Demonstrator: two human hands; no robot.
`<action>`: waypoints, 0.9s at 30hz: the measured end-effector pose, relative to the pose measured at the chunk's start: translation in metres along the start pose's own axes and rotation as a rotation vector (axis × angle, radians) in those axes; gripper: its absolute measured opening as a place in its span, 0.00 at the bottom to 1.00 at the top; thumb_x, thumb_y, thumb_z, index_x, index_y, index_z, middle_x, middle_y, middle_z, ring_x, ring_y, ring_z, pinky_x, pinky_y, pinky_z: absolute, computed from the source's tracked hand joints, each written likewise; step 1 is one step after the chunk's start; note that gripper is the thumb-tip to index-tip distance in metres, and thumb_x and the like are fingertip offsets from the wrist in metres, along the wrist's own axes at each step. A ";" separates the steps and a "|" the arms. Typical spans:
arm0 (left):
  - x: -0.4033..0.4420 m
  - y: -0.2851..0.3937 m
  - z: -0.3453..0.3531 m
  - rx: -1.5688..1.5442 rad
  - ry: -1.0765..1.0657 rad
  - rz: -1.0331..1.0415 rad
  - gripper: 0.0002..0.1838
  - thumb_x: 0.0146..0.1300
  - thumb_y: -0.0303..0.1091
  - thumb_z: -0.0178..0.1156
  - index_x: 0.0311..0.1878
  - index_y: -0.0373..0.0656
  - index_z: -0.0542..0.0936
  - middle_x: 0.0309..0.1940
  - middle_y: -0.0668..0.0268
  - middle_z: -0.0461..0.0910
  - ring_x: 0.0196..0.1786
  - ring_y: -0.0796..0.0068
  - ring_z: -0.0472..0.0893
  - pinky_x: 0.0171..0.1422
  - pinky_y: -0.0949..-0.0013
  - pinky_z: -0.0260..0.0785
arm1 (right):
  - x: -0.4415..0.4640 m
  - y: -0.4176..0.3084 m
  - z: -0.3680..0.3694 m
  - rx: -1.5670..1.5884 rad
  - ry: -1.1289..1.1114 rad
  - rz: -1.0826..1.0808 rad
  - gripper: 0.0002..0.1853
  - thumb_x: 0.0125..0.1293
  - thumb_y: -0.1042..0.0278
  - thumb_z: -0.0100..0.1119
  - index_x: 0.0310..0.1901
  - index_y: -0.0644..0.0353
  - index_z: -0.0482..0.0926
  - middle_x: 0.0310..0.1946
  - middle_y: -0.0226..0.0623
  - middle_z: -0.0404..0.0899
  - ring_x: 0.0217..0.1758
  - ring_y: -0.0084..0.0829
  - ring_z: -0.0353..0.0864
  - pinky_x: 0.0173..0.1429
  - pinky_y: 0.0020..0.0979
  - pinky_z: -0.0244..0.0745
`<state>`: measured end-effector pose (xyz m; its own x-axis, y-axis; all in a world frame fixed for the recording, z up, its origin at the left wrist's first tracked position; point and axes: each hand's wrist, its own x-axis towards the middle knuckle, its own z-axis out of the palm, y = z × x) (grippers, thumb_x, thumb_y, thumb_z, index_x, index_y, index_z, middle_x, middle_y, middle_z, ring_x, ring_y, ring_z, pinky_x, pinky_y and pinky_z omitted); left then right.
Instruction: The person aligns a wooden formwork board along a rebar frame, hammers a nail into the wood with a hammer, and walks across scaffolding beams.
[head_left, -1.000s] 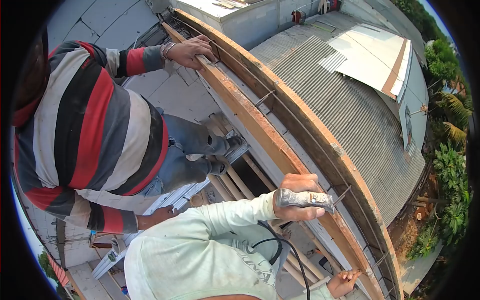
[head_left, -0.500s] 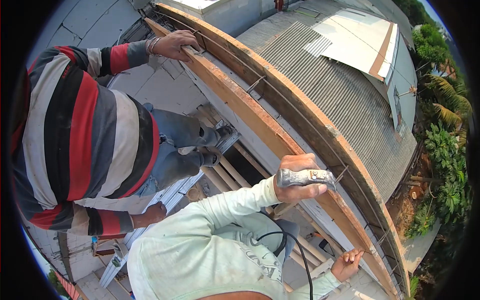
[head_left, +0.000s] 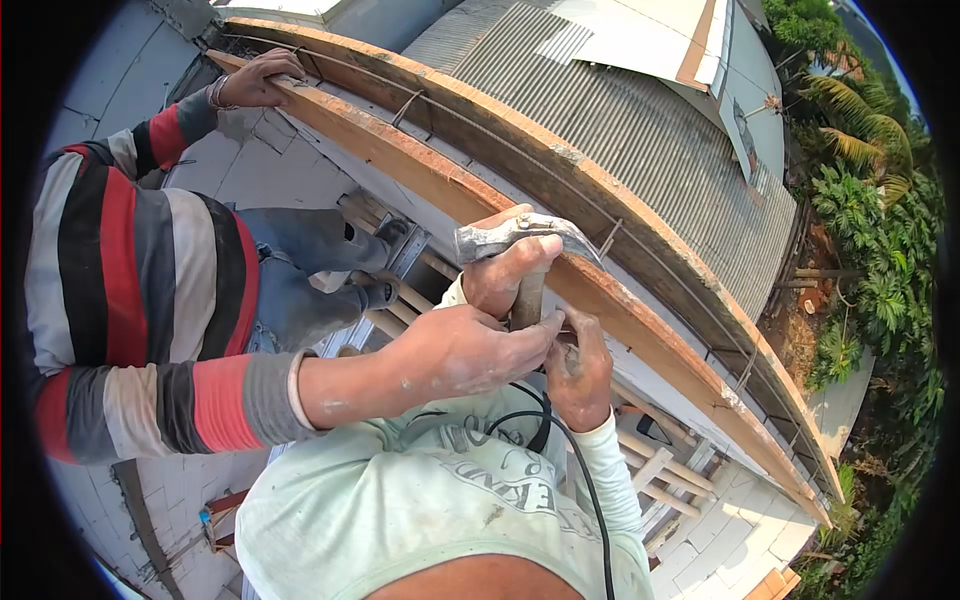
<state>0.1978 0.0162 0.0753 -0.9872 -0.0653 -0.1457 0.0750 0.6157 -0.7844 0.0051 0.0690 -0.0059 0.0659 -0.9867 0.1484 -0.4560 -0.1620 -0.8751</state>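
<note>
My left hand [head_left: 505, 270] is closed around the hammer [head_left: 528, 235], its metal head on top and the handle pointing down. Just below and to the right is my right hand [head_left: 580, 370], with thumb and fingers pinched together; what they hold, if anything, is too small to tell. A co-worker's hand [head_left: 450, 350] reaches in from the left, its fingertips meeting those of my right hand beside the hammer handle. Behind the hands runs a curved wooden board [head_left: 640, 315]. The co-worker's other hand [head_left: 258, 80] rests on this board's far left end.
A second curved board [head_left: 640, 210] runs outside the first, with metal rods [head_left: 610, 238] in the gap between them. Beyond lies a corrugated roof [head_left: 600, 130]. The co-worker in a striped shirt [head_left: 130, 260] stands at left. A black cable [head_left: 590, 480] hangs across my front.
The hammer in my left hand has come left and up. My right hand has left the board's lower end and come to the hammer. The co-worker's lower hand has reached across to it.
</note>
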 end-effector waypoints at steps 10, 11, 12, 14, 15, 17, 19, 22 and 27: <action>0.039 0.032 0.003 0.115 -0.497 -0.050 0.12 0.54 0.34 0.65 0.41 0.44 0.78 0.41 0.67 0.76 0.53 0.67 0.77 0.66 0.62 0.64 | -0.001 0.016 -0.025 0.093 -0.064 0.005 0.11 0.66 0.79 0.57 0.50 0.71 0.74 0.42 0.49 0.80 0.43 0.38 0.85 0.48 0.34 0.79; 0.039 0.044 0.014 0.555 -0.647 -0.070 0.12 0.56 0.38 0.64 0.40 0.43 0.78 0.39 0.68 0.76 0.52 0.68 0.77 0.65 0.62 0.64 | -0.002 0.013 -0.032 0.097 -0.072 -0.005 0.11 0.66 0.79 0.57 0.50 0.71 0.74 0.42 0.49 0.80 0.43 0.38 0.85 0.48 0.34 0.79; 0.041 0.055 0.022 1.000 -0.785 -0.082 0.13 0.57 0.42 0.63 0.38 0.43 0.77 0.37 0.69 0.76 0.50 0.69 0.77 0.65 0.63 0.65 | -0.003 0.008 -0.042 0.104 -0.001 -0.026 0.10 0.66 0.80 0.56 0.48 0.71 0.75 0.41 0.48 0.80 0.42 0.37 0.84 0.47 0.34 0.79; 0.033 0.058 0.034 1.689 -0.960 -0.075 0.16 0.60 0.47 0.62 0.36 0.43 0.76 0.33 0.70 0.75 0.48 0.70 0.77 0.64 0.63 0.65 | 0.002 0.004 -0.057 0.028 0.162 -0.159 0.08 0.67 0.81 0.55 0.47 0.70 0.76 0.41 0.46 0.79 0.41 0.36 0.83 0.45 0.34 0.79; 0.028 0.055 0.037 1.922 -1.029 -0.059 0.17 0.61 0.49 0.62 0.35 0.43 0.76 0.32 0.70 0.75 0.47 0.70 0.77 0.64 0.64 0.65 | 0.006 0.006 -0.066 -0.054 0.255 -0.269 0.08 0.67 0.81 0.54 0.47 0.70 0.76 0.41 0.45 0.79 0.40 0.35 0.82 0.45 0.34 0.79; 0.012 0.036 0.039 2.189 -1.184 0.087 0.22 0.61 0.56 0.60 0.36 0.43 0.76 0.28 0.70 0.75 0.41 0.72 0.77 0.56 0.66 0.69 | 0.017 0.006 -0.081 -0.155 0.409 -0.255 0.10 0.66 0.82 0.54 0.48 0.70 0.76 0.43 0.46 0.79 0.41 0.36 0.82 0.46 0.34 0.79; 0.002 0.011 0.025 2.228 -1.251 0.432 0.23 0.67 0.57 0.54 0.38 0.43 0.75 0.30 0.69 0.75 0.36 0.75 0.76 0.43 0.71 0.71 | 0.029 0.016 -0.098 -0.347 0.416 -0.243 0.11 0.66 0.82 0.54 0.49 0.70 0.76 0.44 0.46 0.78 0.42 0.36 0.81 0.47 0.34 0.79; -0.003 -0.001 0.027 2.107 -1.358 0.811 0.22 0.72 0.55 0.50 0.39 0.42 0.75 0.31 0.69 0.75 0.30 0.79 0.74 0.30 0.76 0.69 | 0.037 0.030 -0.105 -0.332 0.411 -0.183 0.10 0.67 0.78 0.55 0.49 0.70 0.77 0.43 0.45 0.79 0.44 0.37 0.81 0.50 0.36 0.78; -0.008 0.015 0.075 2.035 -1.566 0.785 0.20 0.71 0.46 0.52 0.42 0.35 0.80 0.28 0.64 0.75 0.23 0.83 0.70 0.25 0.79 0.64 | 0.040 0.030 -0.101 -0.268 0.402 -0.144 0.10 0.68 0.76 0.55 0.48 0.70 0.77 0.41 0.46 0.80 0.44 0.38 0.81 0.51 0.37 0.76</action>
<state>0.2176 -0.0329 0.0201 -0.1478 -0.9817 0.1201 0.9377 -0.1005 0.3325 -0.0956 0.0256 0.0208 -0.1784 -0.8643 0.4704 -0.6827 -0.2356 -0.6917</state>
